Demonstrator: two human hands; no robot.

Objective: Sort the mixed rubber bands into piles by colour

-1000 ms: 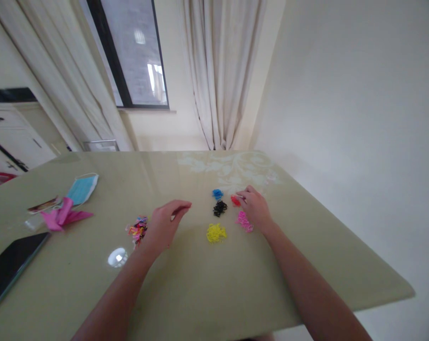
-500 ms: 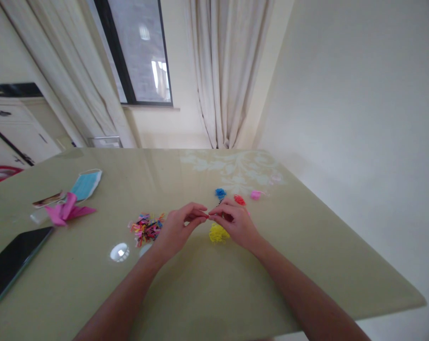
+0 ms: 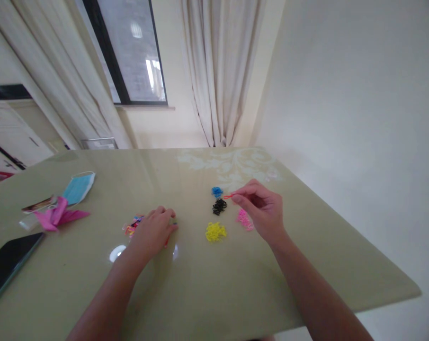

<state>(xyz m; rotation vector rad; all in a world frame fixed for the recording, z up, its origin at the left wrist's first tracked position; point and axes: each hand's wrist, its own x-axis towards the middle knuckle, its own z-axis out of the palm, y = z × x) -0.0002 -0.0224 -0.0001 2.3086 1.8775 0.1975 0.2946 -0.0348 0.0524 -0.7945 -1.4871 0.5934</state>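
Observation:
My right hand [image 3: 262, 208] pinches a thin red rubber band [image 3: 227, 196] between thumb and fingertips, above the table. Just left of it lie a blue pile of bands [image 3: 217, 192] and a black pile [image 3: 219, 207]. A pink pile [image 3: 245, 220] shows partly beneath the right hand, and a yellow pile [image 3: 215, 232] sits nearer to me. Over the mixed multicoloured bands [image 3: 132, 225] rests my left hand [image 3: 152, 232], thumb and fingers apart. It covers much of that heap. A bit of red [image 3: 166, 242] peeks out under its thumb.
On the left are a dark-screened phone [image 3: 12, 263], a pink folded-paper figure [image 3: 60, 215], a blue face mask [image 3: 78, 188] and a small brown-patterned strip [image 3: 39, 204]. The glossy table [image 3: 200, 289] meets a white wall on the right.
The hands were together at the middle. My left hand has moved left onto the mixed heap. My right hand has moved right and up with the red rubber band, uncovering the black pile.

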